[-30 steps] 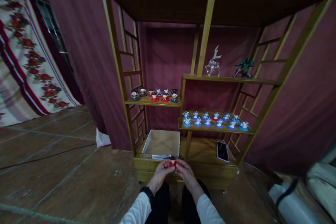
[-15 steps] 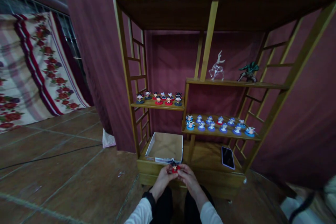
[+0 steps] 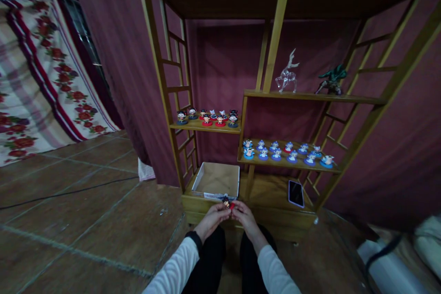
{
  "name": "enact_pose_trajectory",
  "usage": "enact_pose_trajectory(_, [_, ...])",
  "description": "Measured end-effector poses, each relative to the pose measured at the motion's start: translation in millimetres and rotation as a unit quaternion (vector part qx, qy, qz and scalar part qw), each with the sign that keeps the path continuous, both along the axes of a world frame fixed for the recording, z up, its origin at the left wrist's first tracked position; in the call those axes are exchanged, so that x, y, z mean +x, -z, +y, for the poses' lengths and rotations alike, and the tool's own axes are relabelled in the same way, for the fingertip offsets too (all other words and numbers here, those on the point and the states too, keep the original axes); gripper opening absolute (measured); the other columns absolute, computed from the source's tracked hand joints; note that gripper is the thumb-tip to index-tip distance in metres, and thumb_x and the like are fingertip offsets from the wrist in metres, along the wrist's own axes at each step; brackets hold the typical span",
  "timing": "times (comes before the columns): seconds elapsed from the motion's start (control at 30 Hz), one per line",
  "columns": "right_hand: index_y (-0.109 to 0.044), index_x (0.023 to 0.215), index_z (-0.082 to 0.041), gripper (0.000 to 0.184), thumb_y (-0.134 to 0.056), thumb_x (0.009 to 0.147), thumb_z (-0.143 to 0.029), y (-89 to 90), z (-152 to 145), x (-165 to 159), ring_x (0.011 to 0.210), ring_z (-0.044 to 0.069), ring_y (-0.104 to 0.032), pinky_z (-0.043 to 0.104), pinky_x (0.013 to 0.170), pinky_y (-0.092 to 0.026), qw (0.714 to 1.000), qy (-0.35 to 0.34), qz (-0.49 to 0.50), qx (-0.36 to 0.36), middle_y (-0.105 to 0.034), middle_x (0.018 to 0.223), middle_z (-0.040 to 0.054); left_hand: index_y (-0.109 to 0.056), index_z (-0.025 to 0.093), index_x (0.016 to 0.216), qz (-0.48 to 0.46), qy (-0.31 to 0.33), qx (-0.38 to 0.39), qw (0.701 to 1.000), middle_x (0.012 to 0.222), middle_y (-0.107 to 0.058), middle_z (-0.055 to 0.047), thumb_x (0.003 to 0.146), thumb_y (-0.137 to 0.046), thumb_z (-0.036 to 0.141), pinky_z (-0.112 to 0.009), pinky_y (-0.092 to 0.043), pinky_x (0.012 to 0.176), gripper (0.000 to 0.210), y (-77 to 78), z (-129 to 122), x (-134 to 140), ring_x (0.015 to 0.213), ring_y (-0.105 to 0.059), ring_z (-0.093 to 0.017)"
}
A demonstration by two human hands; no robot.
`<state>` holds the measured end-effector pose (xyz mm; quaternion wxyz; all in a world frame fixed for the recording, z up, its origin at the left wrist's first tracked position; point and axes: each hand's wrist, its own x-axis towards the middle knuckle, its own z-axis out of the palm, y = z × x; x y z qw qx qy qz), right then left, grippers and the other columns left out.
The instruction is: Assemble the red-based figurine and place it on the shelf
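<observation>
1. From where I stand, a small figurine (image 3: 226, 201) with dark hair and a red base is up in both hands, just in front of a shallow cardboard box (image 3: 211, 195).
2. The left hand (image 3: 211, 220) has its fingers pinched narrow on the figurine's left side; there's a dark band (image 3: 195, 240) round that wrist.
3. The right hand (image 3: 246, 217) grips by the red base, its fingers drawn close together too.
4. The figurine tilts, head toward the left hand.
5. The box rests on the lowest level of a wooden shelf unit (image 3: 250, 188), with a phone (image 3: 296, 193) lying off to the right.
6. Above the box, red- and dark-based figures (image 3: 206, 120) stand in two rows.
7. On the right-hand shelf, mostly blue- and purple-based figures (image 3: 292, 156) are lined up, below a clear deer (image 3: 287, 78) and a green-topped statuette (image 3: 332, 80).
</observation>
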<state>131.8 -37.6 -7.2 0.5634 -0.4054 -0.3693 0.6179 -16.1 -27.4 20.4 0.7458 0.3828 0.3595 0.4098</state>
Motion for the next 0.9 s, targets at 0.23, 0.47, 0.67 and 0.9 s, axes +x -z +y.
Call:
enact_pose_trajectory(0.23, [-0.061, 0.082, -0.020, 0.039, -0.076, 0.055, -0.044, 3.5, 0, 4, 0.057, 0.012, -0.056, 0.025, 0.056, -0.044, 0.997, 0.029, -0.034, 0.055, -0.062, 0.066, -0.0027, -0.066, 0.011, 0.095, -0.058, -0.008, -0.052, 0.997, 0.088, -0.070, -0.009, 0.067, -0.075, 0.015, -0.023, -0.048, 0.074, 0.029, 4.5, 1, 1, 0.077, -0.066, -0.013])
enact_pose_trajectory(0.47, [-0.057, 0.074, -0.020, 0.028, -0.071, 0.061, -0.042, 7.2, -5, 10, 0.046, 0.009, -0.047, 0.022, 0.047, -0.038, 0.993, 0.062, -0.064, 0.074, -0.057, 0.057, -0.0049, -0.065, 0.010, 0.093, -0.093, 0.004, -0.097, 0.991, 0.087, -0.071, -0.010, 0.075, -0.067, 0.012, -0.026, -0.050, 0.081, 0.018, 3.3, -7, 9, 0.079, -0.067, -0.015])
enact_pose_trajectory(0.67, [-0.058, 0.076, -0.020, 0.029, -0.069, 0.061, -0.042, 4.1, -11, 20, 0.046, 0.008, -0.048, 0.023, 0.047, -0.039, 0.995, 0.056, -0.052, 0.058, -0.059, 0.060, -0.0043, -0.064, 0.009, 0.091, -0.085, -0.021, -0.129, 0.988, 0.087, -0.071, -0.011, 0.078, -0.062, 0.010, -0.026, -0.051, 0.079, 0.013, 4.9, -10, 20, 0.078, -0.067, -0.015])
enact_pose_trajectory(0.9, [-0.061, 0.087, -0.022, 0.033, -0.070, 0.064, -0.044, -1.4, -34, 21, 0.059, 0.012, -0.058, 0.026, 0.058, -0.048, 0.996, 0.091, 0.006, -0.001, -0.061, 0.066, -0.0027, -0.065, 0.010, 0.093, -0.061, -0.082, -0.109, 0.989, 0.090, -0.071, -0.010, 0.076, -0.062, 0.006, -0.024, -0.051, 0.081, 0.018, -0.1, -10, 31, 0.081, -0.067, -0.015])
